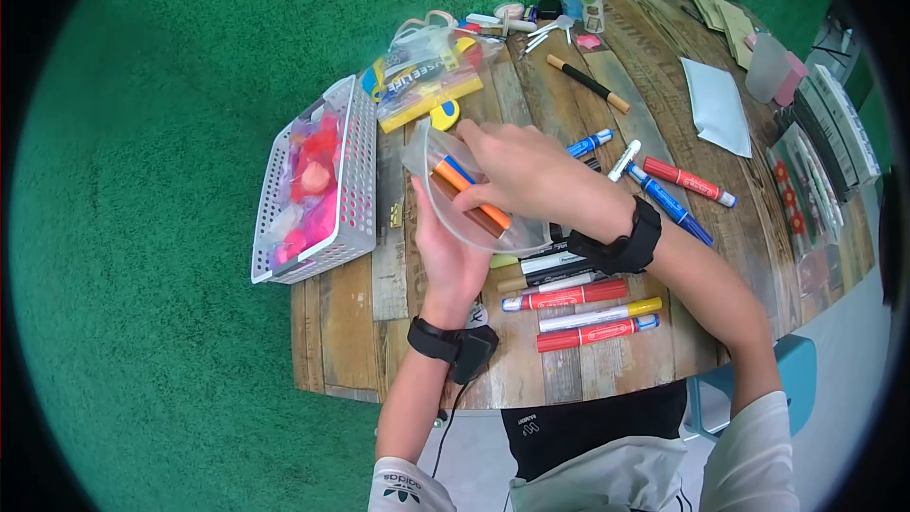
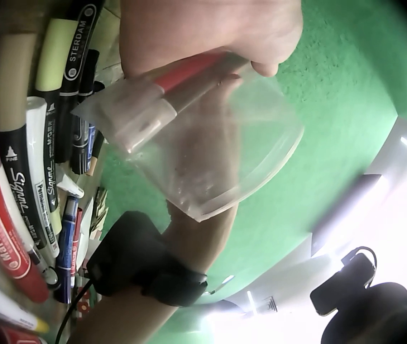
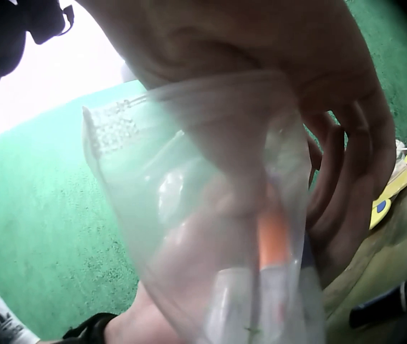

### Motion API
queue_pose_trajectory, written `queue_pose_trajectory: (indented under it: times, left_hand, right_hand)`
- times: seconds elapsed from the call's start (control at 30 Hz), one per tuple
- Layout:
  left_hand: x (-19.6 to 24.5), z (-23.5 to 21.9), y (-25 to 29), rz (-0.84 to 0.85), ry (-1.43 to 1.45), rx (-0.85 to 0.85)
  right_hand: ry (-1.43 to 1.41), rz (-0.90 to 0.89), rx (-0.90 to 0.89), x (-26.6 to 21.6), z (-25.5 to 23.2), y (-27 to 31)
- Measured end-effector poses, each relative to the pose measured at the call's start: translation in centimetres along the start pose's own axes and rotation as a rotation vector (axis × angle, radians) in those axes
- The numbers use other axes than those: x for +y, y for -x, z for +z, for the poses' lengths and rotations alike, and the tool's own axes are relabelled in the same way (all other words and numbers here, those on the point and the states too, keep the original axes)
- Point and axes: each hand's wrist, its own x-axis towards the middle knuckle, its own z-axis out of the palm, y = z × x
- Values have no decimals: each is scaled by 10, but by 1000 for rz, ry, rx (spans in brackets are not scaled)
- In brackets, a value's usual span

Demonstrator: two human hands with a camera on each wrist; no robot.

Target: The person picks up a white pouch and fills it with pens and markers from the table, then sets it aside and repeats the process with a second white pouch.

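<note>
A clear plastic bag [image 1: 445,213] with an orange marker [image 1: 485,207] and other markers inside is held above the table. My left hand [image 1: 449,251] grips it from beneath and the left side. From the right, my right hand [image 1: 531,169] reaches over the bag, its thumb over the orange marker. The right wrist view has the right hand's fingers curled beside the bag [image 3: 168,193], with the orange marker [image 3: 273,240] seen through the plastic. In the left wrist view, a red marker [image 2: 189,70] shows through the bag [image 2: 239,172], under the left hand [image 2: 211,29].
Several loose markers lie nearby, including a red one [image 1: 595,334] and a blue one [image 1: 678,213]. A white basket [image 1: 358,166] of wrapped items stands left. Behind are a yellow-edged bag [image 1: 427,85] and cotton swabs [image 1: 540,36]. A white pouch [image 1: 717,106] and upright packs [image 1: 839,123] are right.
</note>
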Motion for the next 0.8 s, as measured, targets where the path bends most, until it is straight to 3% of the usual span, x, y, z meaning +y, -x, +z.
queue_pose_trajectory:
  times: [0.07, 0.23, 0.37, 0.4, 0.43, 0.5, 0.57, 0.6, 0.7, 0.8]
  left_hand:
    - [0, -5, -1, -58, 94, -86]
    - [-3, -13, -8, -71, 89, -35]
    - [-5, -25, -12, -105, 123, -104]
    - [-7, -27, -13, -86, 216, 0]
    - [-7, -31, -14, -70, 248, -3]
    - [-6, -38, -15, -21, 326, -5]
    - [-3, -49, -15, -38, 428, -38]
    - [-2, -46, -14, -21, 425, 26]
    - [-3, -55, -19, -32, 326, 8]
    - [-6, -40, -17, -22, 348, 79]
  right_hand:
    - [16, 35, -46, 0, -6, -2]
    - [26, 76, -72, 1, -8, -1]
    - [55, -41, 57, 2, -11, 1]
    - [60, -85, 123, 2, -16, -1]
    - [85, -94, 100, -1, -26, -3]
    - [37, -159, 235, -4, -59, 1]
    - [109, -18, 33, -21, -102, 13]
    - [203, -47, 9, -18, -110, 18]
    - [148, 15, -181, -4, -120, 36]
    - [182, -64, -282, 9, -111, 63]
